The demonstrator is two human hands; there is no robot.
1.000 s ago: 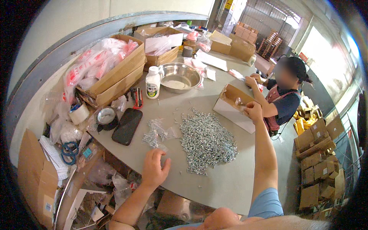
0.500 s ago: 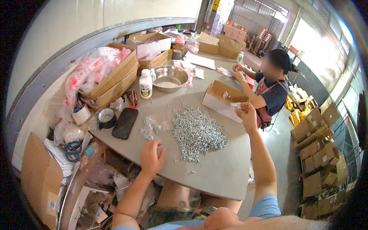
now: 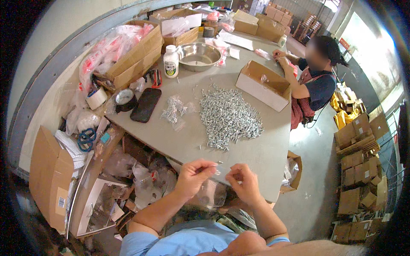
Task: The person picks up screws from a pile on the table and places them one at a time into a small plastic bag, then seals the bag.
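Both hands are close together over the near edge of the table (image 3: 265, 170). My left hand (image 3: 194, 177) is closed in a pinch at one side of a small clear plastic bag (image 3: 218, 172). On its other side my right hand (image 3: 244, 182) has its fingers pinched together too. The bag is hard to see, and I cannot make out what is inside. Just beyond the fingertips lies a single screw (image 3: 220, 162). A big heap of silvery screws (image 3: 230, 117) covers the table farther off. Left of it lie several small clear bags with screws (image 3: 175, 110).
A black phone (image 3: 146, 105), white bottle (image 3: 171, 63) and steel bowl (image 3: 199, 57) stand left and behind. An open carton (image 3: 262, 87) sits at the right, near a co-worker (image 3: 314, 81). A carton of plastic bags (image 3: 136, 59) is at the far left.
My right hand has come back from beside the open carton to the near table edge, bringing the small bag. My left hand has moved right to meet it. The view has tilted down.
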